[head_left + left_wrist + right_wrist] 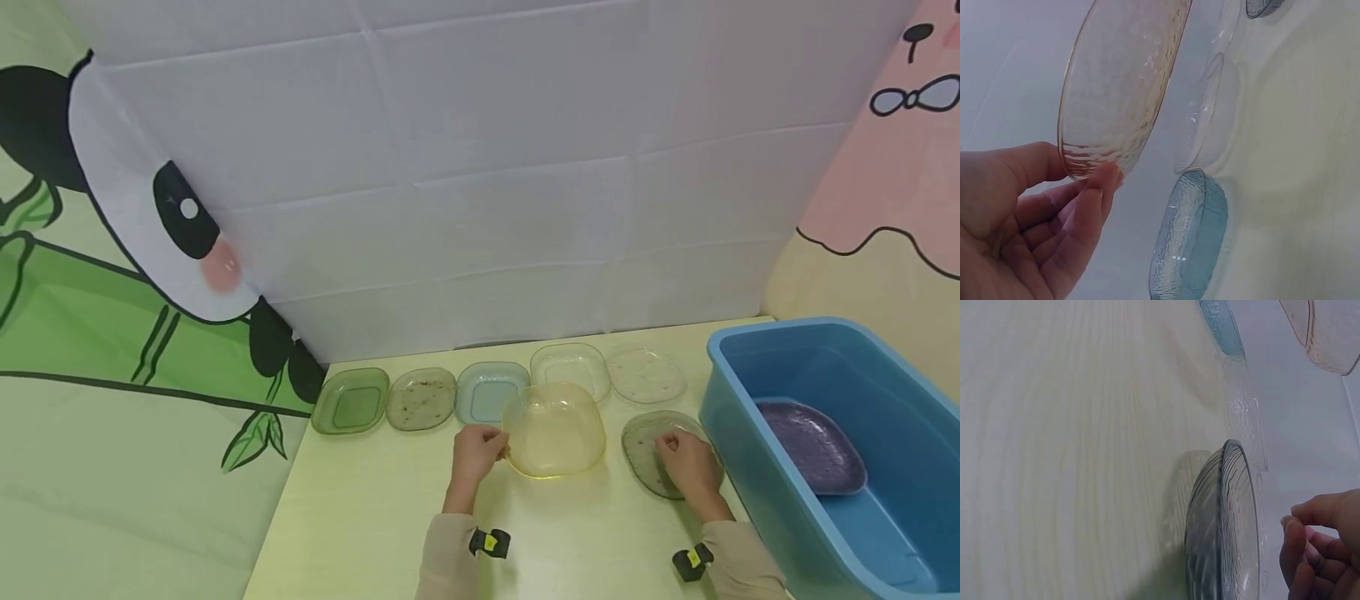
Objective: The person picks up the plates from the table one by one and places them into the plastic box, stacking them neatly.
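My left hand [477,454] pinches the left edge of a clear yellow dish [555,433], thumb on one side and fingers on the other. In the left wrist view the dish [1116,87] is lifted off the table, above a pale blue dish [1188,240] and a clear dish. My right hand [686,462] hovers over a smoky grey-green plate [648,454] by the blue tub. Seen from the right wrist, its fingers [1294,550] are loosely curled, thumb near the index fingertip, with nothing between them, apart from the ridged plate [1235,531].
Along the back of the table stand a green dish [352,402], a speckled brown dish [422,400], a blue dish [491,392], a clear square dish [570,357] and a clear round plate [647,375]. A deep blue tub [772,500] at right holds a purple dish [813,446].
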